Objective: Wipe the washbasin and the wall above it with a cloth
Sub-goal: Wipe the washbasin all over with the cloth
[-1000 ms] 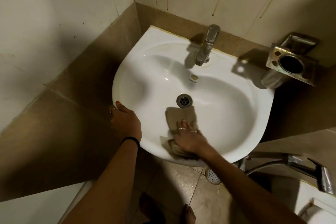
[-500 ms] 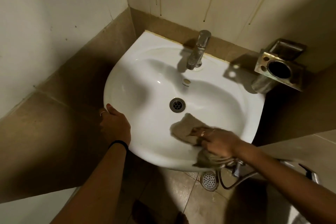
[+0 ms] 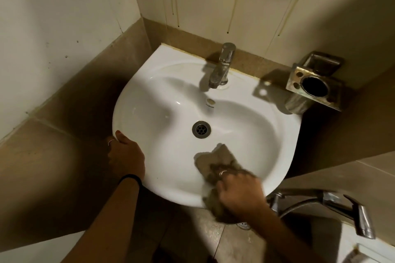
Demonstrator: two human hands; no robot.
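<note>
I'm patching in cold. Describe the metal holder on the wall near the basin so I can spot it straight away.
Start at the white washbasin in the corner and find its tap at the back rim. The holder is fixed to the wall just past the basin's far right edge. Unlike the slim upright tap, it is a boxy, tarnished metal bracket with one big dark round opening and small holes beside it.

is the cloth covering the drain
No, the cloth lies below the drain near the front rim under the right hand, and the drain is fully exposed.
</note>
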